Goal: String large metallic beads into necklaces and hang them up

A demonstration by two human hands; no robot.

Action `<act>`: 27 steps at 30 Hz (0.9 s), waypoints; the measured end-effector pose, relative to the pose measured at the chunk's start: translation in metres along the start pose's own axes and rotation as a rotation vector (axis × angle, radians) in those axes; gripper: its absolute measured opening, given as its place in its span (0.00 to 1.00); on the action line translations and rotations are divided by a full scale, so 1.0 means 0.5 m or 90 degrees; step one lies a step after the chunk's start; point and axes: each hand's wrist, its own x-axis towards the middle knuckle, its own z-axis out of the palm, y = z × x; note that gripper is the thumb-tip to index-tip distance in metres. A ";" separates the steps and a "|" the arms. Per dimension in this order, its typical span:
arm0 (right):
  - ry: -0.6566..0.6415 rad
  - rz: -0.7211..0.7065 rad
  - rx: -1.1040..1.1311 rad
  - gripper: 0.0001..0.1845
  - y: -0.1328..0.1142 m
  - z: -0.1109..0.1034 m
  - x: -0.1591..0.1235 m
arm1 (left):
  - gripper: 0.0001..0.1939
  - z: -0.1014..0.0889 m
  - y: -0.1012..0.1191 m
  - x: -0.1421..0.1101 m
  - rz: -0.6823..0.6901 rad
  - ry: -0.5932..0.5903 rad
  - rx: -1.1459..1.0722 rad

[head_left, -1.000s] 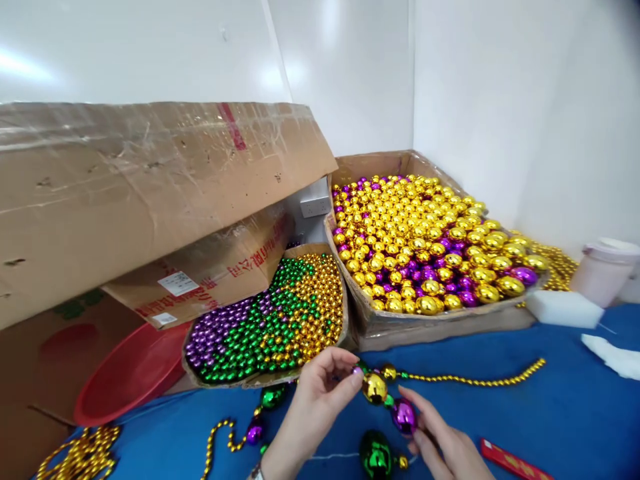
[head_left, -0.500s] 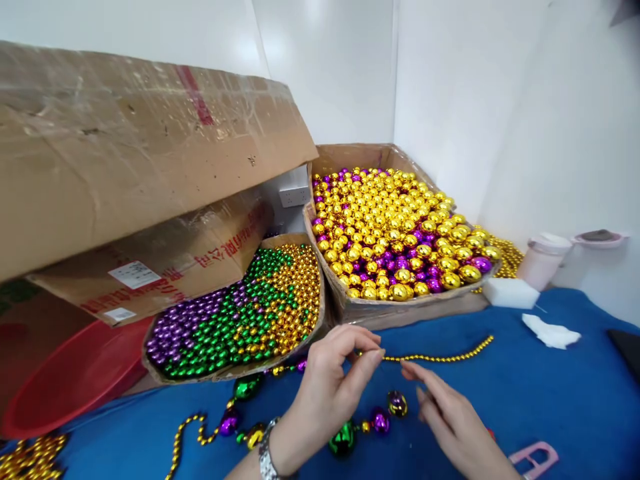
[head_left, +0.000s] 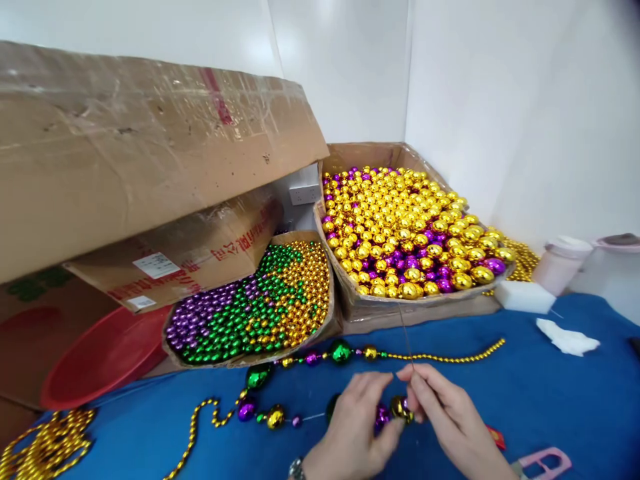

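Observation:
My left hand point(head_left: 357, 420) and my right hand point(head_left: 445, 417) meet low in the middle over the blue cloth point(head_left: 525, 407). Both pinch at a strand of large beads, a gold bead point(head_left: 400, 408) and a purple bead point(head_left: 381, 418) between the fingertips. My right fingers also pinch a thin needle or wire point(head_left: 406, 337) that stands upward. The bead strand point(head_left: 345, 351) runs left through green, purple and gold beads, then right as a row of small gold beads point(head_left: 450, 358).
A box of large gold and purple beads point(head_left: 405, 233) and a tray of small purple, green and gold beads point(head_left: 255, 307) stand behind. Cardboard flaps point(head_left: 150, 153), a red basin point(head_left: 100, 353), a white block point(head_left: 523, 297), a cup point(head_left: 560, 263), pink scissors point(head_left: 545, 461).
My hands have dropped nearer to me and closed on the gold and purple beads. The strand now lies stretched across the cloth, and the needle stands up from my right fingers.

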 end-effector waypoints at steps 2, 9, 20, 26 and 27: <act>0.010 0.027 0.045 0.16 -0.003 -0.003 -0.005 | 0.23 0.040 -0.036 -0.021 0.004 -0.062 0.154; 0.208 0.092 0.117 0.16 0.053 -0.109 -0.007 | 0.15 0.013 -0.106 -0.085 -0.020 -0.100 0.436; 0.370 0.073 0.315 0.13 0.090 -0.168 0.013 | 0.15 -0.137 -0.190 -0.198 -0.095 -0.080 0.548; 0.339 0.054 0.276 0.14 0.058 -0.115 0.023 | 0.25 -0.206 -0.198 -0.330 -0.082 0.117 0.587; 0.323 0.066 0.263 0.15 0.055 -0.104 0.023 | 0.25 -0.228 -0.196 -0.363 -0.100 0.208 0.578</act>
